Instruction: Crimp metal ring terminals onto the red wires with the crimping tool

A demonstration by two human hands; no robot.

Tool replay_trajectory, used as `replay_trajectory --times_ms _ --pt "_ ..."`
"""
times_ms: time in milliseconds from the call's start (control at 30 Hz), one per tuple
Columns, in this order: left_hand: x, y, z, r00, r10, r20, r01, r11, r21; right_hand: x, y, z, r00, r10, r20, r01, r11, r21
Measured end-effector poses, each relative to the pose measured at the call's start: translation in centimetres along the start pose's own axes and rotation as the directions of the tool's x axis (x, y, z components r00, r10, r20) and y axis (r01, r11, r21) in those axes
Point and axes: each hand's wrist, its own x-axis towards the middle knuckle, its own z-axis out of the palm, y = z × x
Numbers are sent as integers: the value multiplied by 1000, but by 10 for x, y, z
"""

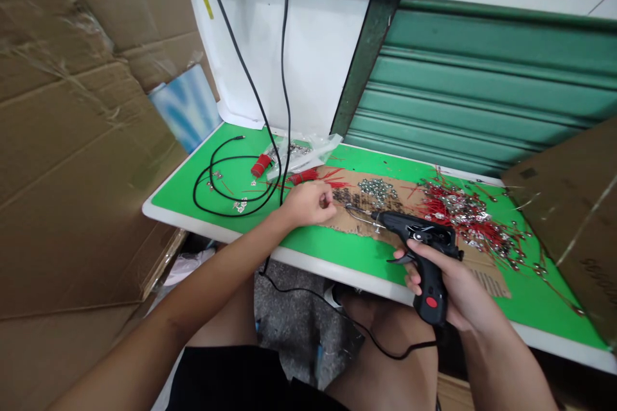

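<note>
My right hand [453, 273] is wrapped round the grip of a black soldering gun [402, 226] with a trigger and a red button. The gun's thin metal tip points left over a scorched piece of cardboard [349, 225]. Just left of that tip, my left hand [309, 204] is closed in a pinch; whatever sits between its fingers is too small to make out. Small round metal parts [378, 190] lie in a pile behind the tip. Behind my left hand rests a bundle of short red wires [303, 176].
Red wires with metal ends [463, 209] are heaped at the right. A plastic bag [308, 153], a red wire bundle [261, 166] and a looped black cable [197, 189] lie on the green table [178, 189]. Cardboard boxes [62, 160] flank it. The gun's cord [390, 354] hangs below the table edge.
</note>
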Motion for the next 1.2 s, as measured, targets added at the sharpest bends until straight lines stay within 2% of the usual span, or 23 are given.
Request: replay_trajectory --times_ms 167,467,667,867,1200 --pt "0 1 0 1000 -8 -5 8 1000 -1 -1 1 2 999 -31 -13 31 999 26" --pt "0 0 1 1000 -12 -9 12 1000 -16 2 1 -2 1000 0 31 -2 999 48" --pt "0 -1 2 1000 4 -14 -4 1000 0 4 3 -3 1000 -3 14 2 997 74" --pt "0 -2 2 1000 0 6 0 1000 28 6 4 -5 997 21 77 -28 995 93" --pt "0 1 4 999 -9 -32 11 998 66 11 10 -10 993 -21 115 11 996 87"
